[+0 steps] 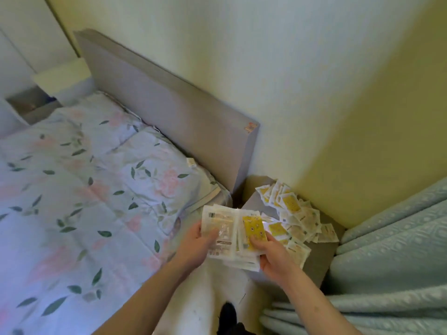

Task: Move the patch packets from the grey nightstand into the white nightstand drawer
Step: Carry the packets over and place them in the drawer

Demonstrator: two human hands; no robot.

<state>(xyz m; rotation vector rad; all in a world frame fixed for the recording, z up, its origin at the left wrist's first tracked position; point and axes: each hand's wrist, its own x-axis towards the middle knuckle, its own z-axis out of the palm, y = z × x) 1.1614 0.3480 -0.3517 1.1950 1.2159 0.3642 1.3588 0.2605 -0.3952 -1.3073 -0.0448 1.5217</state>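
Several white and yellow patch packets [294, 209] lie heaped on the grey nightstand [254, 201] in the corner beside the bed. My left hand [197, 240] grips a stack of packets [222, 223] in front of the nightstand, thumb on top. My right hand [271, 252] pinches a yellow-faced packet [254, 228] on the same stack, right next to the left one. The white nightstand [60, 77] stands far off at the top left, across the bed, with its drawer [31, 105] pulled open.
A bed with a floral cover [84, 189] and grey headboard [169, 105] fills the left. One stray packet [191, 162] lies on the pillow by the headboard. Pale blue curtains [387, 250] hang at the right. A dark foot [228, 313] shows on the light floor.
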